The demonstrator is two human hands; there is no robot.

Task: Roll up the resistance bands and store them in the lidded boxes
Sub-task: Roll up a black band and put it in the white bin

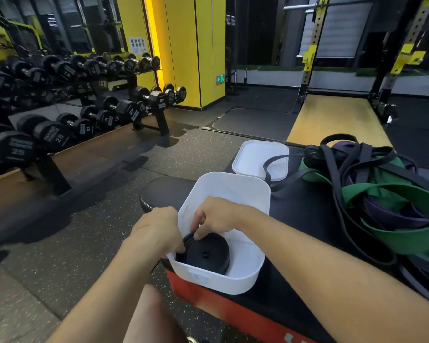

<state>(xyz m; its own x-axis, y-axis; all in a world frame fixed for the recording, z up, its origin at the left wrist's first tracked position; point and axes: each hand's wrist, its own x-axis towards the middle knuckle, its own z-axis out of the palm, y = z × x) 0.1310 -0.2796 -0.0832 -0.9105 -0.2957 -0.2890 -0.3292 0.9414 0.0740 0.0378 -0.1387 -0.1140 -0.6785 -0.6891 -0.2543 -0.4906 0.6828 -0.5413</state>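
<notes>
A white open box (235, 191) stands on the black bench pad. Inside it lies a rolled black resistance band (209, 253), near the box's left wall. My left hand (159, 231) reaches over the left rim and pinches the roll's left edge. My right hand (221, 216) comes in from above, its curled fingers and thumb gripping the top of the same roll. The box's white lid (253, 157) lies upside down behind the box. To the right sits a tangled heap of loose bands (382, 194), green, purple and black.
The bench (307, 219) has a black top and a red side. A black band strand crosses the lid. A dumbbell rack (72, 115) stands on the left, a squat rack (312, 58) at the back right. Speckled rubber floor lies between.
</notes>
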